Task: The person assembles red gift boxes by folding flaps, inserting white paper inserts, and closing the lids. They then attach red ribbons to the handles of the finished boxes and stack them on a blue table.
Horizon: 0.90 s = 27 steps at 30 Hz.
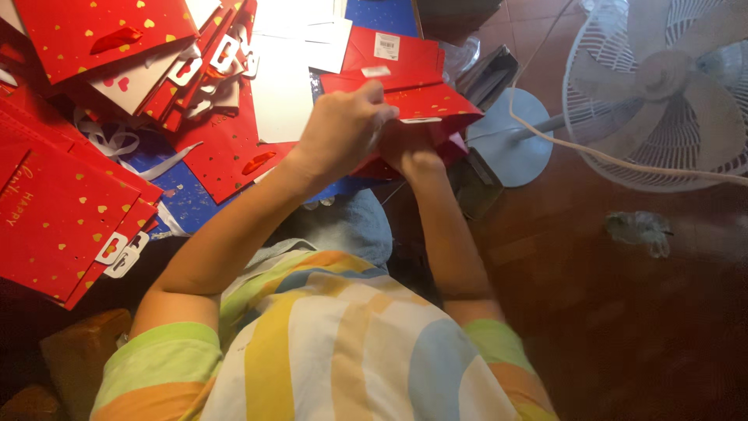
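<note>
Left hand point(343, 129) fingers pinch the red paper bag point(432, 101) at its twelve o'clock edge; right hand point(413, 152) grips beneath, fingers hidden. Judged light, creasable; hold by folded edges.

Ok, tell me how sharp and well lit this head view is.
Head view: soft overall, the left hand and right hand slightly smeared on the red gift bag; bright at the top over the white sheets, dim over the brown floor and lower corners; the white fan bows at the edge.

Dim warm indoor light; brighter top centre, deep shadow bottom left; soft focus, slight motion blur.
</note>
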{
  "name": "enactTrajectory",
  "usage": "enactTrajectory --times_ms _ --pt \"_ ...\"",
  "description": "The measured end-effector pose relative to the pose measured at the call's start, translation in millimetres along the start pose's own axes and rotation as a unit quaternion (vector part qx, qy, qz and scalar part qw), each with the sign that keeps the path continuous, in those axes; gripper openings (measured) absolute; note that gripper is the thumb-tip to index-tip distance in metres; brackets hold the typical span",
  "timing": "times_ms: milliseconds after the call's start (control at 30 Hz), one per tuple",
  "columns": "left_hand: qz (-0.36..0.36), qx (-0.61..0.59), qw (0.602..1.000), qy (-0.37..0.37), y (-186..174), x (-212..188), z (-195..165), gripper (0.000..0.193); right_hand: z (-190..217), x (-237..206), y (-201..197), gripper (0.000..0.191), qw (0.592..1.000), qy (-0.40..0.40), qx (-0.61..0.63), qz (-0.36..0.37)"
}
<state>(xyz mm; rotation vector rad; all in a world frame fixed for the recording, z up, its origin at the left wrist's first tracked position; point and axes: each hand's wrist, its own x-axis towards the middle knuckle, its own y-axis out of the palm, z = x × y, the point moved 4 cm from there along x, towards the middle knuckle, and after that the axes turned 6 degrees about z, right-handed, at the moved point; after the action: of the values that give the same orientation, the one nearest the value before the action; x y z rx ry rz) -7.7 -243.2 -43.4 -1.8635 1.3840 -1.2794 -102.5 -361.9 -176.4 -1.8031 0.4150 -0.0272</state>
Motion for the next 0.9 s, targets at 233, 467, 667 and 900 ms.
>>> enactTrajectory --times_ms 233,467,667,900 --pt "-0.045 0.039 0.998 -0.006 -55.1 -12.4 -23.0 0.006 11.1 13.0 -46.6 0.023 0.999 -0.043 0.009 -0.016" --pt "-0.09 0.13 0.985 -0.075 -110.5 -53.5 -20.5 0.012 79.0 20.3 -102.6 0.024 0.988 -0.139 0.074 0.004" --pt "-0.083 0.103 0.985 -0.11 -128.3 -81.7 -11.8 0.01 129.8 48.6 -139.4 0.025 0.967 -0.22 0.124 0.029" --pt "-0.136 0.16 0.967 -0.143 -179.9 -123.0 8.0 0.009 178.5 91.7 -154.3 0.027 0.958 -0.241 0.137 0.078"
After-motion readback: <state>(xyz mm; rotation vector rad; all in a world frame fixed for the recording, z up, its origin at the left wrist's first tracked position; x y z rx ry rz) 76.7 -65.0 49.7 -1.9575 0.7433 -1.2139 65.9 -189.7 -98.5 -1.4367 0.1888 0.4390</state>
